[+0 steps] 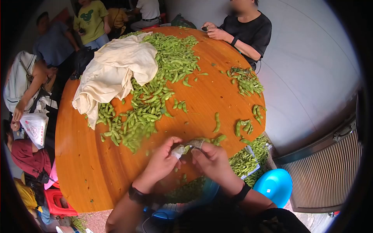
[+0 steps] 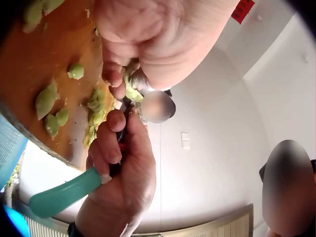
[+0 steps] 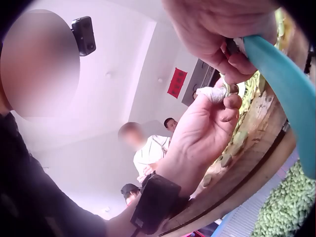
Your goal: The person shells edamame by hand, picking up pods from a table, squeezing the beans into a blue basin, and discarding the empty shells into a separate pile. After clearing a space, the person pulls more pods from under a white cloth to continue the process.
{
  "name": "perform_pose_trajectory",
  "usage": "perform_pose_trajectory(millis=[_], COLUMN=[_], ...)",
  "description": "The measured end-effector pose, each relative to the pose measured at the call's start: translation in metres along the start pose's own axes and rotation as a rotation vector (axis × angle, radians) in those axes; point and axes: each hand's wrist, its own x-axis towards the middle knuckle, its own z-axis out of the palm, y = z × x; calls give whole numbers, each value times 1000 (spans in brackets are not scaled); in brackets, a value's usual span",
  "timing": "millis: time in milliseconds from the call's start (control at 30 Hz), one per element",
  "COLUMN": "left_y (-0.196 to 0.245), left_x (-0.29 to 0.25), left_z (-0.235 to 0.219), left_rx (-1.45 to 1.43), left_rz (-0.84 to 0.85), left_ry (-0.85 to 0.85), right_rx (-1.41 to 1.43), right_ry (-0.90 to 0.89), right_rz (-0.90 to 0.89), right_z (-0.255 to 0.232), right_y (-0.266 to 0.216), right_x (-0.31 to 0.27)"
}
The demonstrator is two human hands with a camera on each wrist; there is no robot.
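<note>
In the head view, the left hand point(image 1: 163, 160), white wrapping on one digit, pinches a green pod point(image 1: 187, 149) at the front of the round wooden table point(image 1: 93, 171). The right hand point(image 1: 214, 161) meets it from the other side. It grips a tool whose curved teal handle point(image 2: 66, 193) sticks out below the fingers in the left wrist view; the dark part points at the pod point(image 2: 132, 90). The right wrist view shows the same handle point(image 3: 281, 74) beside the right hand point(image 3: 227, 29), fingertips close to the left hand point(image 3: 202, 126). The tool's tip is hidden.
Piled pods point(image 1: 147, 105) and a cream cloth point(image 1: 112, 66) cover the table's back left. Loose pods point(image 1: 217, 122) lie at the right. Below the edge are a pod-filled crate point(image 1: 244, 161) and a blue basin point(image 1: 275, 187). A person in black point(image 1: 248, 37) is across the table.
</note>
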Motion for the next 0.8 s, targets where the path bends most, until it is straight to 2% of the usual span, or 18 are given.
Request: perform_pose_trajectory(millis=[67,167,233,300,367,433,500,533,667,800], left_y=[-2,-8,-7,-5,1,-2,-15,-15,-13,-15], left_x=[2,5,5,4,2,6,13,12,9,8], left_z=[-5,-12,-11,-8,-7,-8,-14,-14,-7,-4], left_rx=[-106,-209,-208,-12,-41,-69,-321,-384,-473,-410], left_rz=[-7,0,-29,-26,7,42,156,149,122,146], left_ry=[-111,-129,-118,-42,-20,-6,23,23,-19,-4], right_rx=[1,91,201,259,318,-114,-171,-227,-77,-157], right_ry=[-9,-31,11,41,74,104,100,88,87,79], right_rz=[-2,90,134,135,135,-188,-198,-209,-148,-92], right_z=[-1,-3,-5,-9,-10,-12,-9,-7,5,11], right_y=[-3,-10,-12,-12,-9,0,2,3,1,-3], right_x=[-1,-2,-3,-2,0,4,2,1,4,4])
